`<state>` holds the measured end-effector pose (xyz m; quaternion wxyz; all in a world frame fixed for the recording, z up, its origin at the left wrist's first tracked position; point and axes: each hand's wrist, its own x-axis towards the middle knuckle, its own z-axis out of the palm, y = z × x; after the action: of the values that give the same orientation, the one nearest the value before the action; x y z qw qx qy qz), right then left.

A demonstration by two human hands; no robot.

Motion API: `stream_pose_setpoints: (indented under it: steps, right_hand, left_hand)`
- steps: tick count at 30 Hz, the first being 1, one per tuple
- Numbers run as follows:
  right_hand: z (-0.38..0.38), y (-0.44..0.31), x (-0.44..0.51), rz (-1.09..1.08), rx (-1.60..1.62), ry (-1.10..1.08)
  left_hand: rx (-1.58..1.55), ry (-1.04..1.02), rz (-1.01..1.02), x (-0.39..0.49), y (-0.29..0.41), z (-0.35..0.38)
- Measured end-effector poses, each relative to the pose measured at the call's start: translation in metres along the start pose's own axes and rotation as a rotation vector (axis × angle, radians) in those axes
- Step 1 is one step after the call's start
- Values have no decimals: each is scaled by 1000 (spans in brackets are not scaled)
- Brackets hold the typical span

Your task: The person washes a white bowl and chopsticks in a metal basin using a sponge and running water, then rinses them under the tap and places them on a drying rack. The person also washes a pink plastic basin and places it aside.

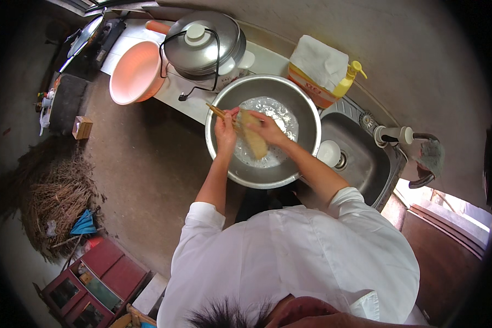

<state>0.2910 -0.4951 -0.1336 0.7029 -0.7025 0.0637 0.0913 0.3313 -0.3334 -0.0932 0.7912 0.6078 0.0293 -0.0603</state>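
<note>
Over a large stainless steel basin [219,88], my left hand [226,137] grips a bundle of wooden chopsticks [216,110]. Their ends stick out to the upper left of the fingers. My right hand [272,130] holds a yellowish scrubber [255,141], perhaps a loofah or a cloth, blurred by motion. It lies against the chopsticks, so their far ends are hidden. Foamy water [285,153] covers the basin's bottom below both hands.
Right of the basin, a steel sink [363,151] contains a white bowl [329,153]. Behind stand a lidded electric pot [207,49] with a loose cord, a carton [311,88] with a cloth on top, and a yellow pump bottle [346,84]. An orange plastic basin [135,74] overhangs the counter edge.
</note>
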Motion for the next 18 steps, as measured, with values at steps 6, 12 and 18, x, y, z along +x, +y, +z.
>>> stream_pose_setpoints:
  steps: [6, 12, 18]
  right_hand:
    - [1, -16, -13, -297, -480, -170]
    - [-69, -2, -26, -58, -1194, -131]
    - [-64, -5, 6, -174, -630, 181]
  left_hand:
    - [-25, -18, -45, -3, 17, 9]
    - [-82, 65, 19, -1, 39, -10]
    - [5, 59, -518, -17, -46, -6]
